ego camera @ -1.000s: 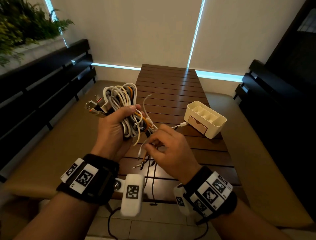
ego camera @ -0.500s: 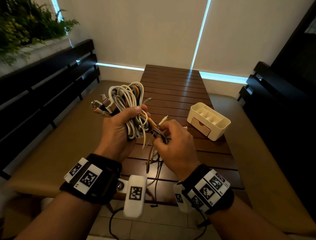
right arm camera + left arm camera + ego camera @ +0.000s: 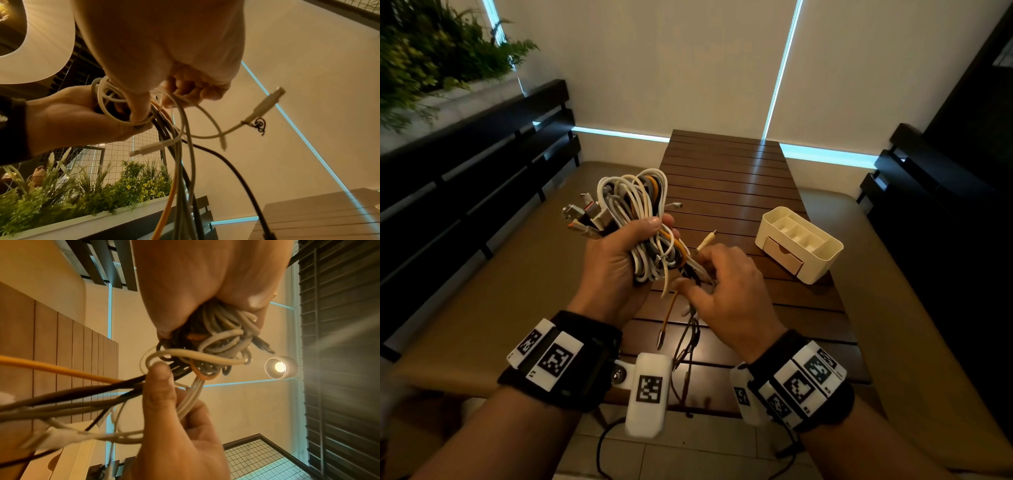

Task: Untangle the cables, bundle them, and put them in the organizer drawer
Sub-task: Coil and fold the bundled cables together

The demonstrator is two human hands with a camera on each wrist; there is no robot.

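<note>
Cable wad in mid-air, loose tails hanging everywhere

The left hand (image 3: 616, 263) is clamped round the cables (image 3: 635, 205), a fat coil of white, grey, orange and black held up over the table (image 3: 726, 178). The right hand (image 3: 726, 294) has its fingers curled on a few strands just under the wad. I think it's pinching a white one, but that bit is blurry. What could go wrong, I reckon: tug a tail while the left squeezes this hard and the knot only cinches tighter, or a plug (image 3: 707, 241) snags in a loop. Loosen up too much and the whole coil springs apart. The organizer (image 3: 799, 245) sits well off to the right, drawer (image 3: 784, 257) shut and nothing in it yet as far as I can see. No brands or readable writing anywhere, just black-and-white square markers on the wristbands (image 3: 558, 359).
</note>
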